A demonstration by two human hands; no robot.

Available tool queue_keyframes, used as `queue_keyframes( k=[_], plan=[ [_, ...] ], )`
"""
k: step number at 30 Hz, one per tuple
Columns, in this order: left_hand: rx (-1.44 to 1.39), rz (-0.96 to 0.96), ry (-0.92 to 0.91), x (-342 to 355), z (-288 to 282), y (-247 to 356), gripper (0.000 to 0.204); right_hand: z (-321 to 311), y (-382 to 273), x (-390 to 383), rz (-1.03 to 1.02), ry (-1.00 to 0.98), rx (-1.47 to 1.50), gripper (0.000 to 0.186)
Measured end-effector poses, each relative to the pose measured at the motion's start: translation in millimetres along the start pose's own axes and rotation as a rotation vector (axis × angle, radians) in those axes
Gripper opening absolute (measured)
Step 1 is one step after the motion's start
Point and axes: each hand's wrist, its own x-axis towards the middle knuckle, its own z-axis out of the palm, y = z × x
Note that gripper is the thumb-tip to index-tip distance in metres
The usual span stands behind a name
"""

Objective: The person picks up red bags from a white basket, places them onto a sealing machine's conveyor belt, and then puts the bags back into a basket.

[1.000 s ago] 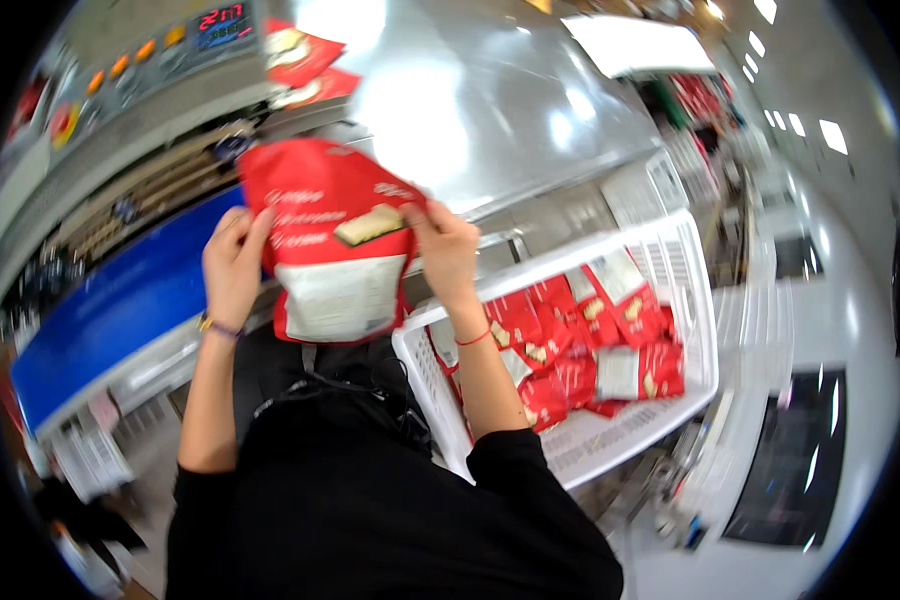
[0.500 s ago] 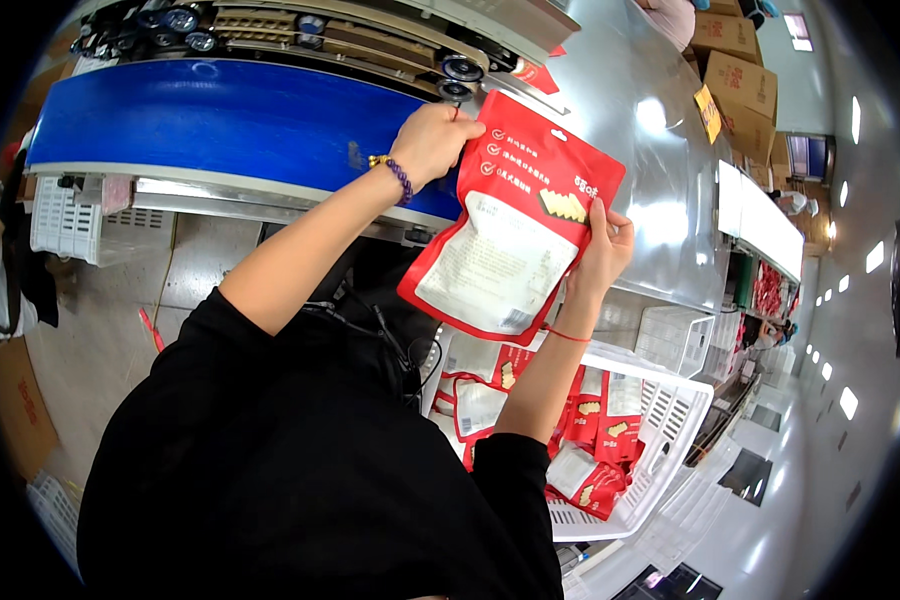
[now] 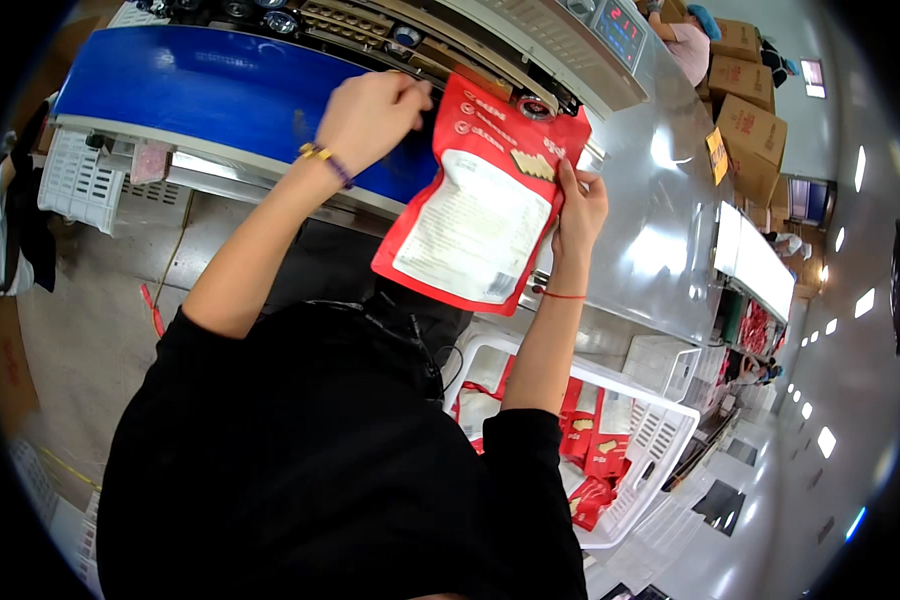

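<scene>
My left hand (image 3: 368,118), fingers curled, is beside the upper-left edge of a red pouch (image 3: 468,215), apart from it; whether anything is in those fingers is hidden. My right hand (image 3: 580,205) grips the pouch's right edge. The pouch shows a white panel and a pale food picture, and its top end is at the dark roller slot of a metal sealing machine (image 3: 470,35). A blue conveyor belt (image 3: 200,95) runs behind my left hand.
A white basket (image 3: 670,470) of several red pouches is below my right arm. A steel table (image 3: 650,260) extends right, with cardboard boxes (image 3: 755,140) beyond. Co-workers (image 3: 688,50) are farther off. A white crate (image 3: 80,180) sits under the belt at left.
The pouch has moved up and left to the machine's slot with my right hand on it. My left hand has let go of its corner and moved left.
</scene>
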Motion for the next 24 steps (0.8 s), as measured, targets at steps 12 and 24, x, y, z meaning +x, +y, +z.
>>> queue_keyframes(
  k=[12,24],
  plan=[
    [-0.379,0.267,-0.516,-90.5,-4.3,59.2,0.019,-37.3,-4.1,-86.5,-0.018,-0.124,0.146,0.024],
    [-0.296,0.079,-0.771,-105.7,67.6,74.8,0.026,-437.4,164.4,-317.2,0.122,1.531,0.376,0.053]
  ],
)
